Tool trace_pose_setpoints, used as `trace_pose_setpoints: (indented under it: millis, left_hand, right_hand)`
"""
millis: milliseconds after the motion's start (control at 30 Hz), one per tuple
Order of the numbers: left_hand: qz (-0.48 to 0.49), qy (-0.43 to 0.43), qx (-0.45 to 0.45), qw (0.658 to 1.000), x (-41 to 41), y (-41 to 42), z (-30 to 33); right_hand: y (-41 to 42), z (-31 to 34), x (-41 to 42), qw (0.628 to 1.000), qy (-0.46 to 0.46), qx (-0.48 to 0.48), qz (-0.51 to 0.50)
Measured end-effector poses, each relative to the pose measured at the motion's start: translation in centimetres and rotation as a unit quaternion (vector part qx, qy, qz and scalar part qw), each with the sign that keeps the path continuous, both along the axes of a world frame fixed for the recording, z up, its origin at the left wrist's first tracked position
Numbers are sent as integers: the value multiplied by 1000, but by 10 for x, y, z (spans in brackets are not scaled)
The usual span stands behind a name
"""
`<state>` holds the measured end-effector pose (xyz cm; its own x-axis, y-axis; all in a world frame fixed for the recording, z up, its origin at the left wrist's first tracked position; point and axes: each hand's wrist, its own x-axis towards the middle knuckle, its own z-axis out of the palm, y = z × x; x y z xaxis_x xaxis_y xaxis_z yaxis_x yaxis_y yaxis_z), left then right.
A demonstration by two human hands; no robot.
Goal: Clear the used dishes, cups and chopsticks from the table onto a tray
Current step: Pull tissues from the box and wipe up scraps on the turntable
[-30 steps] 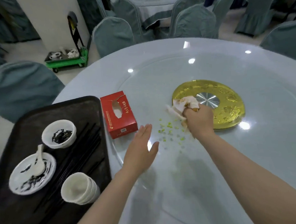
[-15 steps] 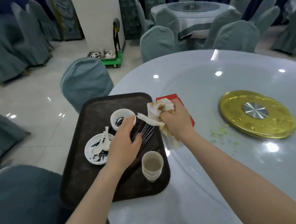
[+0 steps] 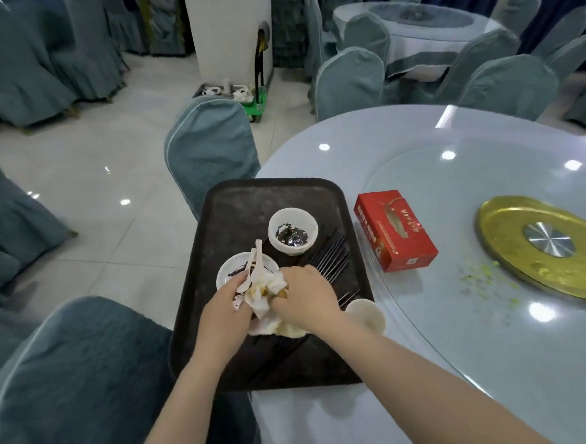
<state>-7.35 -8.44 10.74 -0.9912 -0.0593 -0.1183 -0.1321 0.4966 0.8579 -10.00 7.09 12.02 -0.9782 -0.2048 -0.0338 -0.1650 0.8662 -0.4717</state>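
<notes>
A dark brown tray [image 3: 235, 204] sits at the table's near left edge. On it stand a white bowl [image 3: 293, 230] with dark residue, a stained white plate [image 3: 234, 271], black chopsticks [image 3: 331, 260] and stacked white cups [image 3: 366, 315]. My left hand [image 3: 223, 310] holds a white spoon [image 3: 256, 261], tilted up over the plate. My right hand [image 3: 306, 298] grips a crumpled, stained tissue [image 3: 268, 287] and holds it down over the tray beside the plate. Both hands touch the tissue wad.
A red tissue box [image 3: 395, 231] lies on the glass turntable right of the tray. Further right are a gold centre disc [image 3: 543, 244] and green crumbs [image 3: 476, 275]. Covered chairs [image 3: 212, 151] stand round the table; a green cart [image 3: 253, 104] with dishes is behind.
My right hand carried the tissue from the gold disc leftward onto the tray. My left hand moved from the table to the tray and picked the spoon up off the plate.
</notes>
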Motion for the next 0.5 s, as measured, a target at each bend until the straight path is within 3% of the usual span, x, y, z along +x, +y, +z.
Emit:
trace_pose_setpoints:
  millis: [133, 333, 500]
  left_hand:
    - [24, -72, 17, 997, 11, -16, -26]
    - [-14, -125, 22, 992, 17, -28, -44]
    - [33, -124, 54, 990, 7, -32, -42]
  right_hand:
    - [-14, -29, 11, 997, -46, 39, 39]
    - [-11, -50, 12, 991, -103, 76, 43]
    - [-6, -25, 3, 996, -58, -63, 5]
